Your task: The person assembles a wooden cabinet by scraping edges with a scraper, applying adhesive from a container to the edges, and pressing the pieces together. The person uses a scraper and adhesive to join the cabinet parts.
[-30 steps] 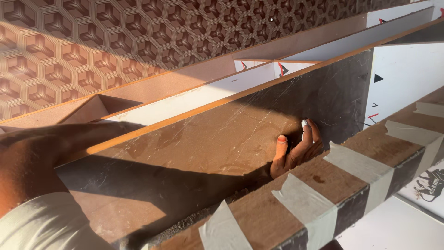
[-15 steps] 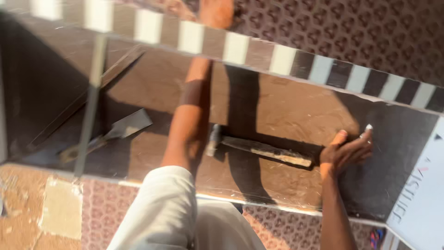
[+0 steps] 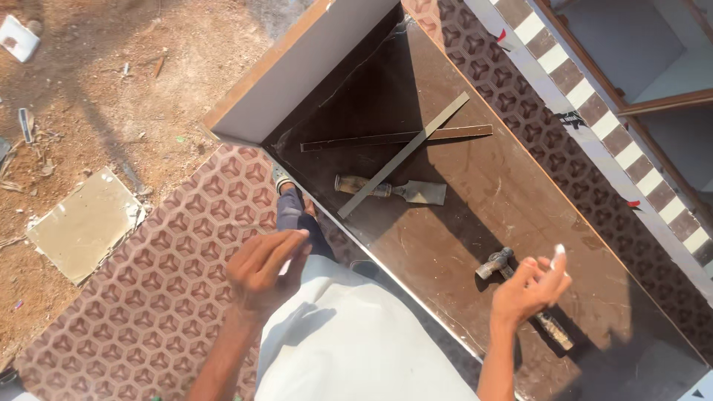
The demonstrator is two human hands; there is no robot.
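The right hand hovers over the dark brown laminated board with its fingers loosely spread and curled, clamped on nothing. A small white thing shows at a fingertip; what it is cannot be told. Directly beneath this hand, running from about 10 o'clock to 5 o'clock of it, lies a hammer with a grey metal head and a worn wooden handle. The head pokes out just beside the knuckles and the handle end shows below the wrist; whether the hand touches the hammer cannot be told.

The left hand hangs over the brown sheet patterned with repeating hexagons, fingers bent and apart, gripping nothing.

The board forms the floor of an open, box-like panel frame, with a pale upright side panel edged in brown standing at its 11 o'clock end. Inside lie the hammer, a chisel with a wooden handle and a broad flat steel blade toward 10 o'clock of the right hand, and two long thin flat strips crossing each other over the chisel. The chisel is well apart from the hammer.

At 2 o'clock a frame edge taped in brown and white bands runs along the board. At 9 o'clock, on the dirt ground, lies a pale square tile.
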